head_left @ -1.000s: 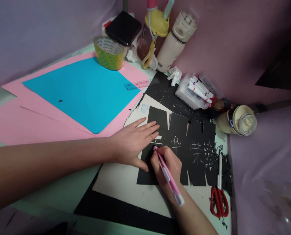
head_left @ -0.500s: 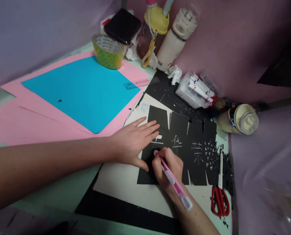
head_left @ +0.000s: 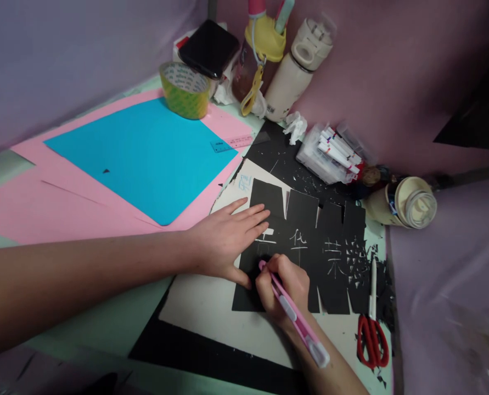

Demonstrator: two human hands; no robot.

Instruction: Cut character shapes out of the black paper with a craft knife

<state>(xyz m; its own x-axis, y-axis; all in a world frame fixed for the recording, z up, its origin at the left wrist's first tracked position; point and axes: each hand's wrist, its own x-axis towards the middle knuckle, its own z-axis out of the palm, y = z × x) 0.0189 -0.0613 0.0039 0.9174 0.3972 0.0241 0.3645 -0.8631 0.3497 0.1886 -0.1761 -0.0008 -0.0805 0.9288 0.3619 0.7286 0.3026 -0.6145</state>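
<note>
A sheet of black paper (head_left: 330, 241) with cut-out characters lies on a beige board (head_left: 211, 307). My left hand (head_left: 223, 238) rests flat on the paper's left part, fingers stretched out, pressing it down. My right hand (head_left: 283, 288) is closed round a pink craft knife (head_left: 293, 315), whose tip touches the black paper just below my left fingers. The knife's rear end points toward me.
Red-handled scissors (head_left: 371, 340) and a white pen (head_left: 372, 288) lie right of the paper. A case of markers (head_left: 330, 153), a cream jar (head_left: 409, 203), bottles (head_left: 289, 77), a tape roll (head_left: 184, 90), and blue paper (head_left: 145, 153) on pink sheets (head_left: 30, 208) surround the work.
My right hand has drawn the knife down and toward me along the black paper. My left hand has stayed in place on the sheet.
</note>
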